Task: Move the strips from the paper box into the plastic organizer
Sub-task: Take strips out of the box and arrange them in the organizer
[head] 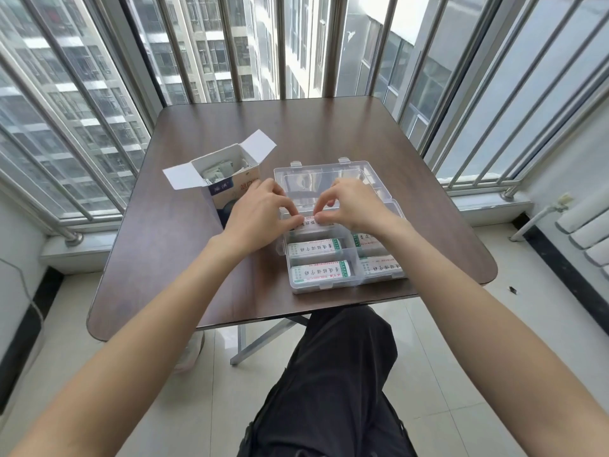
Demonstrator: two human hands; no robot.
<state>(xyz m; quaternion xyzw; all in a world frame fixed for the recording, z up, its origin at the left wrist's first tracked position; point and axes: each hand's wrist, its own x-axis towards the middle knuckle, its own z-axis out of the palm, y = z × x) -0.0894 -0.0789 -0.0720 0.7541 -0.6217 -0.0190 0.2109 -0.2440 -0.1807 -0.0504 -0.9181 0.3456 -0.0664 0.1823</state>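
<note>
Lying in near compartments of clear plastic organizer (329, 288): four packed strips, nearest at (319, 271). Pinched between both hands over a middle left compartment: one further strip (311, 226), left hand (260, 211) at its left end, right hand (349, 206) at its right, fingertips curled onto it. Standing beyond, left of the organizer on brown table (329, 127): open paper box (227, 179), more strips inside.

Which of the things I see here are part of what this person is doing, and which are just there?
Part of the job:
- open white paper box
- clear plastic organizer
- white printed strips in its compartments
- the strip both hands pinch
- left hand, right hand

Just there:
- dark brown wooden table
- metal window bars
- white radiator
</note>
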